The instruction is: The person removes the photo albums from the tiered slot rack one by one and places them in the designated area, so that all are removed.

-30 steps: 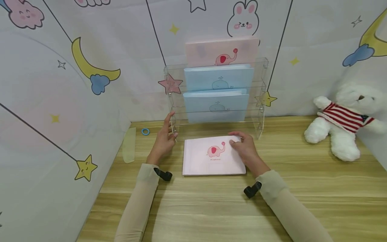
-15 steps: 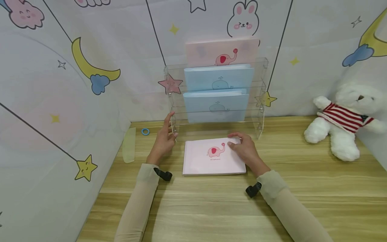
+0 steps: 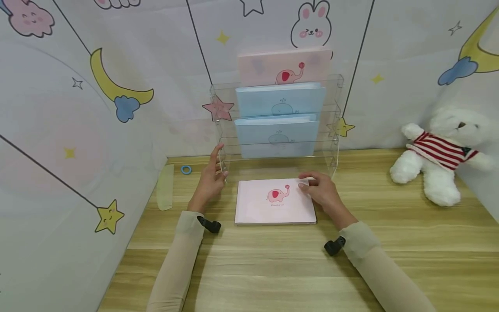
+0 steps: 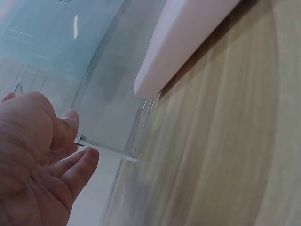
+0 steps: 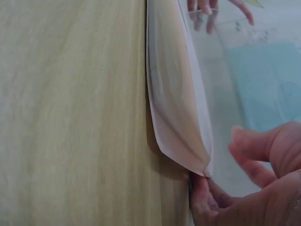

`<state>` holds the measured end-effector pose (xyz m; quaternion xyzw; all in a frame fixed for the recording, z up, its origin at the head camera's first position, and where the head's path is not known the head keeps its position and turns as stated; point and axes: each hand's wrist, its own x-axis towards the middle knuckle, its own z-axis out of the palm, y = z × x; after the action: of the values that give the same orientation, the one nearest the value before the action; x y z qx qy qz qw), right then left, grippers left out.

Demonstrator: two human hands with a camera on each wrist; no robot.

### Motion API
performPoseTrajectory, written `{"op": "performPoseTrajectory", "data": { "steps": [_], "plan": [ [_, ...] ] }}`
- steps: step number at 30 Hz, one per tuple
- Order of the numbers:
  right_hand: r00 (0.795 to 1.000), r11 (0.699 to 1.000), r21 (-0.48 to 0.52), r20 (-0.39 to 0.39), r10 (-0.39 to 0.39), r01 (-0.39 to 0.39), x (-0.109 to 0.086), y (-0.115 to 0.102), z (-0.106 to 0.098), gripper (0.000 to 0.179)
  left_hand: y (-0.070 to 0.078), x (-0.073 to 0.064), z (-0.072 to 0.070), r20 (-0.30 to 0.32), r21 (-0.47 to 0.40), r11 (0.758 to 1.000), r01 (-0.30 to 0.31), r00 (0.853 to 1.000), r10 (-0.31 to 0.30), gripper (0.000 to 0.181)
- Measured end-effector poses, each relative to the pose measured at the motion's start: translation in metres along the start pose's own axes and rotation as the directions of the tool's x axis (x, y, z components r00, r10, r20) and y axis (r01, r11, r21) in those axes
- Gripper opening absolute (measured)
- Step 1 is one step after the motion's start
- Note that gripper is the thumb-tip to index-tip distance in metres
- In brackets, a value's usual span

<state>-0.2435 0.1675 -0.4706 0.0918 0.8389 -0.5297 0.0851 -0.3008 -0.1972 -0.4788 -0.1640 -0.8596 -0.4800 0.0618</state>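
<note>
Head view: a pink elephant bk [image 3: 253, 203] lies flat on the wood tbl [image 3: 273, 268], just in front of a see-thru rack [image 3: 328, 141]. Can't tell if bk & rack touch. The L hand [image 3: 209, 182] is at the rack's left end, holding it w/ bent thumb & fingers, & the pointer finger reaches up. The R hand [image 3: 322, 190] is at the bk's back right corner, thumb & pointer finger a bit apart. In the rack, 3 things stand in rows: a 2nd pink bk [image 3: 259, 69] w/ an elephant at the back, a blue whale bk [image 3: 257, 102] in the mid, & a front blue bk [image 3: 255, 134], also w/ a whale. Left side of the tbl has a sm blue ring [image 3: 182, 170] & a pale green strip [image 3: 165, 186]. A white teddy [image 3: 448, 151] in a red & white stripy top sits well apart, on the right.

L wrist view: L hand is v. close up, thumb & fingertips on either side of the rack's clear edge, by a tiny metal bit [image 4: 82, 138]. The pink elephant bk's thick edge shows up top, near the rack's bottom.

R wrist view: R hand is loose. Its thumb hangs over the bk w/ a gap. Low fingers are at the bk's corner, touching or almost, can't tell which. The bk's layers bow apart a bit. Some L hand fingers show up top, by the rack.
</note>
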Motion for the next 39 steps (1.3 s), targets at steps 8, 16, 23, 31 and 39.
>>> {"op": "performPoseTrajectory", "data": {
  "steps": [8,16,23,31,39],
  "plan": [
    [0.993,0.992,-0.075,-0.057,-0.105,0.100,-0.009,-0.004,-0.010,0.032,-0.001,0.000,0.000,0.002,0.006,1.000,-0.006,1.000,0.006,0.096],
    [0.931,0.937,-0.070,-0.112,-0.347,0.341,-0.017,-0.020,-0.024,0.045,-0.003,0.000,-0.001,0.001,0.016,1.000,0.004,1.000,-0.004,0.101],
    [0.865,0.878,-0.057,-0.156,-0.478,0.475,-0.019,-0.039,-0.036,0.057,-0.002,-0.001,-0.001,-0.001,0.019,1.000,0.003,1.000,-0.003,0.099],
    [0.778,0.806,-0.091,-0.220,-0.589,0.585,-0.006,-0.049,-0.049,0.064,-0.001,0.000,-0.001,-0.004,0.031,1.000,-0.002,1.000,0.002,0.101],
    [0.766,0.790,-0.103,-0.196,-0.612,0.605,0.009,-0.056,-0.058,0.077,-0.002,0.000,0.000,-0.008,0.024,1.000,-0.006,1.000,0.006,0.102]
  ]
}}
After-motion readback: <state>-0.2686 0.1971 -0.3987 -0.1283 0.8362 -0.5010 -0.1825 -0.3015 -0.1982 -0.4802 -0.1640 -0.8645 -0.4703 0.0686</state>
